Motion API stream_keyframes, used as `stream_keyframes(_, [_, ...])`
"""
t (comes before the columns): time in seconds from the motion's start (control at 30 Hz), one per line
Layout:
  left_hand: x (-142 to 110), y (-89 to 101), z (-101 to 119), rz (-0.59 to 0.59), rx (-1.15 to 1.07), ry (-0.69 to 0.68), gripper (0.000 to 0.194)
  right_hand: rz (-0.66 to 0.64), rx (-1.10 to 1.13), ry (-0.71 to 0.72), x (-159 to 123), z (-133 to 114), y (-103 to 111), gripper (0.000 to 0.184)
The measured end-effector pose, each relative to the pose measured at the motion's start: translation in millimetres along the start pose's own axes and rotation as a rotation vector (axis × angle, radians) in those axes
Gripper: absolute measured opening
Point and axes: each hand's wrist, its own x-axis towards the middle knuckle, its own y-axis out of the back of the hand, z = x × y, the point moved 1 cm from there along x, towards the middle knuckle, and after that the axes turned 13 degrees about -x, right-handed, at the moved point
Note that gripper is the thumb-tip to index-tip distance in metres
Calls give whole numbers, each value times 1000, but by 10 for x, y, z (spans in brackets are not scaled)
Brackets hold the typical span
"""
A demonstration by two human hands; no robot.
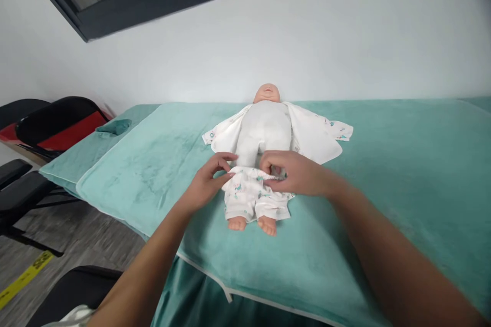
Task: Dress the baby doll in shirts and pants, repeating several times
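A doll (264, 120) is laid on its back on a green-covered bed (406, 179), its head (267, 93) pointed toward the wall (345, 46). A white jacket (316, 133) is spread open beneath it, with the sleeves stretched out to both sides. The lower legs are covered by printed trousers (241, 196), from whose cuffs the feet (237, 223) are left bare; the waistband is bunched below the grey body. The waistband is gripped at its right part between the thumb and curled fingers of the right hand (301, 171). Its left end is touched by the thumb of the left hand (205, 180), whose fingers are half curled; whether cloth is pinched there cannot be told. Chairs (63, 122) are placed beyond the bed's left end.
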Motion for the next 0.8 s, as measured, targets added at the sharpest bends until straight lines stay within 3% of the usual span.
stream_keyframes(0.13, [251,-150,-84,173,20,-71,19,408,-159,-28,101,220,-49,17])
stream_keyframes(0.2, [392,-201,-104,179,12,-34,19,579,-291,-70,140,378,-79,15])
stream_keyframes(0.27, [522,-215,-124,128,0,-1,19,666,-375,-136,157,513,-123,20])
stream_keyframes(0.4, [748,-154,-199,99,84,11,17,656,-446,-266,143,627,-177,43])
stream_keyframes(0.57, [1177,-65,-349,271,291,-25,15,569,-589,-355,277,694,16,29])
stream_keyframes(0.67, [1444,-59,-463,269,137,-29,15,590,-524,-479,487,883,178,26])
stream_keyframes(0.8, [1554,-2,-606,198,-117,75,25,723,-186,-604,690,1190,190,28])
